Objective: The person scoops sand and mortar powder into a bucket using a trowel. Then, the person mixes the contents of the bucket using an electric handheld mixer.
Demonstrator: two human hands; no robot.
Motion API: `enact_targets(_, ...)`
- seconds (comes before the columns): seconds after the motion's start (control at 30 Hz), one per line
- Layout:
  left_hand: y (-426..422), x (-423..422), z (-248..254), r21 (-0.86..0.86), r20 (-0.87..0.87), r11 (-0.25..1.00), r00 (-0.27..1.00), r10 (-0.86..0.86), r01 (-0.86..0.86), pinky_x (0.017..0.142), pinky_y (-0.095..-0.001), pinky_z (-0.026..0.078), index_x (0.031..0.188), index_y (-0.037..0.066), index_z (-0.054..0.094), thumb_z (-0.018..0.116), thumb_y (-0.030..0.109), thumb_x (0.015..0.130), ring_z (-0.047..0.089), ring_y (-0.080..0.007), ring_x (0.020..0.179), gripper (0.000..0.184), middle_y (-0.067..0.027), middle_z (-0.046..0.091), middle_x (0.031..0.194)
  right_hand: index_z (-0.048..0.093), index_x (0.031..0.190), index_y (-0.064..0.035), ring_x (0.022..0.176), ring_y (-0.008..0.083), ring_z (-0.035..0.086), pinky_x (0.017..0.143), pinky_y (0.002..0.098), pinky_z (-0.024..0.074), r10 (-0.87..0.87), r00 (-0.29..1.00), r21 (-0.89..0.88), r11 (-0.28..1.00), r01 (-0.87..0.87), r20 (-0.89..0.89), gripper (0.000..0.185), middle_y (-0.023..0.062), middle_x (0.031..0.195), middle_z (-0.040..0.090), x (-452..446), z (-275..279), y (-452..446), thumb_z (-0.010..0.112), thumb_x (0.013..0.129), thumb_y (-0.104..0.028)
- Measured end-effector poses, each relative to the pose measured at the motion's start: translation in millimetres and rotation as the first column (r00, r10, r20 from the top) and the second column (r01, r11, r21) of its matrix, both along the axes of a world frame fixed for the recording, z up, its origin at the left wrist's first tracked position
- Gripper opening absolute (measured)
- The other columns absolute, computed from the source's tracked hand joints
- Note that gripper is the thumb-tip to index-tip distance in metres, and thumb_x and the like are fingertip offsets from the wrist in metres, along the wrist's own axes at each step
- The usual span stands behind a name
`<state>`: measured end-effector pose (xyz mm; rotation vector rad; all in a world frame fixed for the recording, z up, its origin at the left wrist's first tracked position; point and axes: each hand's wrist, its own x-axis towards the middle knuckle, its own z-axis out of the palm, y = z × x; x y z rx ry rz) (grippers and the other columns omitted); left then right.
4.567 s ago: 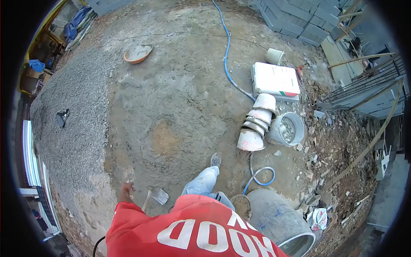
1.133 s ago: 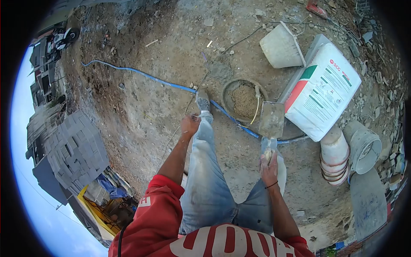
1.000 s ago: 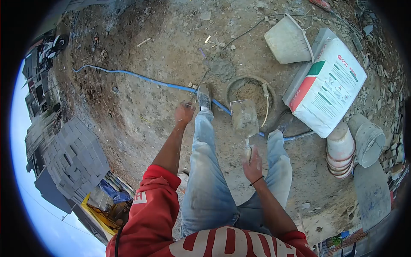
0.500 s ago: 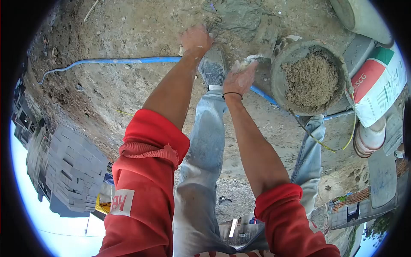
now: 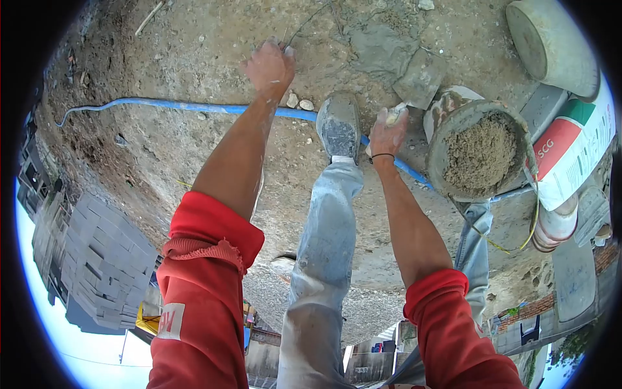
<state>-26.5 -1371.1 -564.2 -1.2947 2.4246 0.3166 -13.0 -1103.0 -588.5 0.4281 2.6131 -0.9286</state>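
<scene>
My left hand [image 5: 269, 68] is closed over the bare ground, its fingers pinched at the end of a thin dark wire [image 5: 308, 23]. My right hand [image 5: 387, 133] grips the whitish handle of a trowel, and the flat grey blade [image 5: 421, 78] lies at the edge of a wet grey mortar patch [image 5: 383, 50]. Just right of that blade stands a round bucket [image 5: 439, 162] filled with crumbly sand-coloured mix [image 5: 481, 155]. The mortar-stained shoe [image 5: 339, 123] is between my hands.
A blue hose [image 5: 175, 105] crosses the ground under my left forearm and behind the shoe. An empty pale bucket [image 5: 557, 48] lies tipped at upper right, beside a white, red and green bag [image 5: 575, 146]. Stacked buckets [image 5: 557, 223] are below the bag. Small stones [image 5: 306, 104] lie by the shoe.
My view has moved down close to the ground. Both hands reached forward; since the last frame my left hand moved left and the wire shows at its fingers. The trowel blade now touches the patch's edge.
</scene>
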Motion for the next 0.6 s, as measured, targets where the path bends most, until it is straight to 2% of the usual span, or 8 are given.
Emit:
enact_targets(0.07,2,0,3,0.009,0.001,1.0,1.0,-0.018,0.018,0.088,-0.0484,0.042,0.094,0.015,0.07,0.068,0.036,0.08,0.068,-0.0306,0.093,0.025,-0.0064,0.072,0.096,0.038,0.137,0.0141,0.125,0.044,0.046,0.107,0.0435,0.0355,0.09,0.963,-0.127,0.99,-0.059,0.254,0.071,0.0341,0.134,0.047,-4,16,-1,0.062,0.089,-0.033)
enact_targets(0.1,5,-1,3,0.025,0.006,0.999,0.999,-0.044,0.043,0.088,-0.048,0.042,0.094,0.015,0.07,0.069,0.035,0.08,0.068,-0.0304,0.094,0.024,-0.0064,0.072,0.097,0.038,0.137,0.0141,0.125,0.044,0.046,0.107,0.0435,0.0355,0.087,0.964,-0.127,0.99,-0.056,0.253,0.071,0.0341,0.134,0.047,0,4,3,0.062,0.089,-0.033)
enact_targets(0.17,4,-1,-6,0.05,0.03,0.998,0.999,-0.028,0.027,0.086,-0.0478,0.046,0.095,0.017,0.07,0.069,0.037,0.08,0.067,-0.0315,0.095,0.025,-0.0077,0.072,0.098,0.041,0.133,0.0078,0.092,0.0382,0.064,0.083,0.0443,0.052,0.209,0.973,-0.017,0.977,-0.211,-0.093,0.059,0.0256,0.105,0.063,20,-33,14,0.063,0.088,-0.022)
enact_targets(0.2,3,0,-10,0.079,0.052,0.997,0.999,-0.01,0.006,0.084,-0.0476,0.05,0.096,0.018,0.07,0.069,0.038,0.081,0.067,-0.0326,0.096,0.025,-0.009,0.071,0.1,0.041,0.133,0.0078,0.092,0.0382,0.064,0.083,0.0443,0.052,0.203,0.975,-0.021,0.978,-0.205,-0.088,0.059,0.0256,0.105,0.063,14,-26,8,0.063,0.088,-0.022)
enact_targets(0.27,1,-1,-12,0.083,0.053,0.996,0.999,0.007,-0.012,0.084,-0.0468,0.051,0.096,0.018,0.07,0.07,0.038,0.081,0.067,-0.0322,0.095,0.025,-0.0085,0.071,0.099,0.041,0.134,0.0049,0.062,0.025,0.063,0.053,0.0381,0.0536,-0.041,0.881,-0.382,0.891,0.246,0.471,0.055,0.0153,0.085,0.063,-10,-3,-6,0.062,0.088,-0.016)
enact_targets(0.3,3,-1,-14,0.095,0.048,0.995,0.998,0.028,-0.032,0.083,-0.0461,0.051,0.096,0.019,0.07,0.07,0.037,0.081,0.067,-0.0319,0.095,0.024,-0.008,0.071,0.098,0.04,0.134,0.0031,0.049,0.0149,0.054,0.038,0.0306,0.0454,-0.067,0.906,-0.441,0.857,0.266,0.418,0.053,0.0088,0.076,0.057,-10,-9,-9,0.061,0.088,-0.013)
enact_targets(0.53,19,19,5,0.052,-0.163,0.997,0.985,0.058,-0.051,0.076,-0.0396,0.053,0.096,0.012,0.068,0.076,0.03,0.077,0.069,-0.0271,0.086,0.027,-0.0075,0.072,0.091,0.037,0.136,0.0058,0.046,0.0132,0.051,0.037,0.0296,0.0431,-0.038,0.86,-0.51,0.792,0.336,0.508,0.058,0.0071,0.072,0.055,-15,-6,0,0.062,0.087,-0.012)
enact_targets(0.6,30,29,16,0.083,-0.211,0.983,0.962,0.175,-0.161,0.074,-0.038,0.053,0.096,0.008,0.067,0.077,0.026,0.075,0.069,-0.0254,0.081,0.029,-0.0082,0.071,0.087,0.038,0.137,0.0079,0.063,0.0232,0.063,0.055,0.0358,0.0536,-0.017,0.855,-0.403,0.877,0.261,0.519,0.063,0.015,0.086,0.062,-19,3,-1,0.064,0.085,-0.017)
